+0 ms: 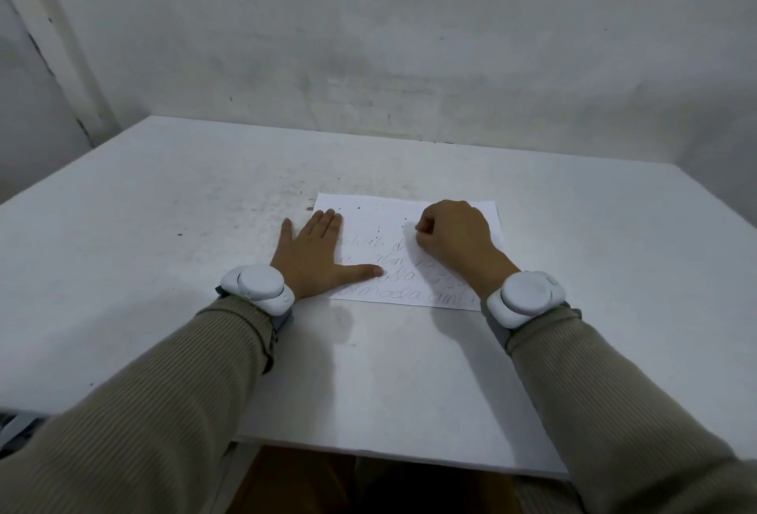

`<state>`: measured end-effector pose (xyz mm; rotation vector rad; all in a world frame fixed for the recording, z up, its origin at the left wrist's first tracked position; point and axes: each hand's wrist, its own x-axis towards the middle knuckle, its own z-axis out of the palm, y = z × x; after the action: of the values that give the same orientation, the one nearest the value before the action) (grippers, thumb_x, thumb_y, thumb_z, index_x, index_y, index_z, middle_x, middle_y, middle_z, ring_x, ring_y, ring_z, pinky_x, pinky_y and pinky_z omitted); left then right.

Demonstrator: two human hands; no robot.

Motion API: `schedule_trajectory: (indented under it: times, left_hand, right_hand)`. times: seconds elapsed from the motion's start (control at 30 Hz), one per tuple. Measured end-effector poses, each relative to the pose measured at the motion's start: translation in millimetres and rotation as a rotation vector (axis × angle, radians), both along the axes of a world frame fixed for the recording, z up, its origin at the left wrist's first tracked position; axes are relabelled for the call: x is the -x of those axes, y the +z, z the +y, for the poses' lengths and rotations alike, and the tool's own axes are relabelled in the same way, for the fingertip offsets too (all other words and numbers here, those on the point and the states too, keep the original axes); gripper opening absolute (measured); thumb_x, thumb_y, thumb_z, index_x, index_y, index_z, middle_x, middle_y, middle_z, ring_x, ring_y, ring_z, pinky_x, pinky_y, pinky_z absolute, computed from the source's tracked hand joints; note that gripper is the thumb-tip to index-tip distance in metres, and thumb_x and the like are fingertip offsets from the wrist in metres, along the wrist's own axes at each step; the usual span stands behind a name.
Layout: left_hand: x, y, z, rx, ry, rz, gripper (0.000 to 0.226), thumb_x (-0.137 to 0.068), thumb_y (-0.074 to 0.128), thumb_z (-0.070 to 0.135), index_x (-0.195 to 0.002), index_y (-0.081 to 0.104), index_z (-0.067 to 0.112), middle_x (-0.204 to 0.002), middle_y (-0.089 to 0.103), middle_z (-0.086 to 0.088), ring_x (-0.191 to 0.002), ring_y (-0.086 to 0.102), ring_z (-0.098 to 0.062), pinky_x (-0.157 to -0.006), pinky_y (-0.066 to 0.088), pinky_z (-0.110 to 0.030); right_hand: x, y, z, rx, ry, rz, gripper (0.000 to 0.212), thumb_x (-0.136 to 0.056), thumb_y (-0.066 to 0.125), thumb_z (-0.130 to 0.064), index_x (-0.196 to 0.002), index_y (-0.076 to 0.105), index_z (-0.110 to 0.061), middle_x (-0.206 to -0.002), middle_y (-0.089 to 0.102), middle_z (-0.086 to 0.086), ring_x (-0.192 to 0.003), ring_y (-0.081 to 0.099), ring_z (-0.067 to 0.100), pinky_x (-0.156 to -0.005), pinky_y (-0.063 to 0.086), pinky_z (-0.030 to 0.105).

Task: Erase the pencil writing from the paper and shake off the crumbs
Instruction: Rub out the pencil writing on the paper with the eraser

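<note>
A white sheet of paper [471, 218] lies on the white table, with several lines of pencil writing [393, 294] on its lower half. Its upper part looks blank, with a few dark crumbs [359, 209] scattered there. My left hand [311, 255] lies flat with straight fingers on the sheet's left edge, the thumb stretched over the writing. My right hand [450, 239] is on the middle of the sheet, its fingers curled tight and its fingertips down on the paper. They pinch a small thing, taken to be the eraser, which is hidden inside the hand.
The white table [164, 268] has grey smudges and specks left of the sheet. A stained wall [368, 42] rises right behind the far edge. The table's near edge is close to my body. White bands sit on both wrists.
</note>
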<state>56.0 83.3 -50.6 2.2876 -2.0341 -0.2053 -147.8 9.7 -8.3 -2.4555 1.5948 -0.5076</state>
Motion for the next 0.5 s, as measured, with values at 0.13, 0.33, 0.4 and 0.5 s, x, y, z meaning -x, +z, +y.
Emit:
schedule_trajectory:
  times: [0.13, 0.33, 0.4, 0.5]
  left_hand:
    - [-0.8, -2.0, -2.5, 0.003, -0.003, -0.012, 0.143, -0.046, 0.006, 0.102, -0.157, 0.000, 0.013, -0.166, -0.002, 0.001, -0.152, -0.003, -0.013, -0.120, -0.003, -0.056]
    - [0.0, -0.6, 0.5, -0.001, -0.001, 0.008, 0.143, -0.045, 0.007, 0.101, -0.157, 0.001, 0.013, -0.166, -0.002, 0.002, -0.152, -0.003, -0.012, -0.120, -0.004, -0.055]
    - [0.7, 0.3, 0.1, -0.004, 0.001, -0.001, 0.143, -0.046, 0.007, 0.101, -0.157, 0.000, 0.013, -0.166, -0.002, 0.002, -0.152, -0.004, -0.012, -0.120, -0.004, -0.056]
    - [0.0, -0.2, -1.0, -0.009, 0.001, -0.010, 0.145, -0.044, 0.005, 0.102, -0.157, -0.001, 0.013, -0.166, -0.003, 0.001, -0.152, -0.004, -0.012, -0.120, -0.004, -0.056]
  right_hand:
    - [-5.3, 1.3, 13.6, -0.103, 0.094, -0.006, 0.009, -0.077, 0.064, -0.017, -0.079, 0.072, -0.018, -0.079, 0.068, -0.010, -0.081, 0.062, 0.013, -0.072, 0.050, 0.026]
    - [-1.3, -3.1, -2.5, 0.009, -0.045, -0.007, 0.014, -0.082, 0.059, -0.017, -0.086, 0.073, -0.016, -0.089, 0.071, -0.002, -0.087, 0.064, 0.021, -0.075, 0.051, 0.031]
    - [-2.5, -1.9, -2.3, -0.020, -0.024, -0.013, 0.014, -0.082, 0.059, -0.015, -0.085, 0.073, -0.015, -0.090, 0.072, -0.001, -0.088, 0.065, 0.021, -0.076, 0.054, 0.032]
    - [-0.6, 1.1, 4.4, -0.126, 0.089, -0.037, 0.011, -0.079, 0.064, -0.015, -0.080, 0.074, -0.018, -0.085, 0.071, -0.007, -0.085, 0.065, 0.015, -0.078, 0.056, 0.033]
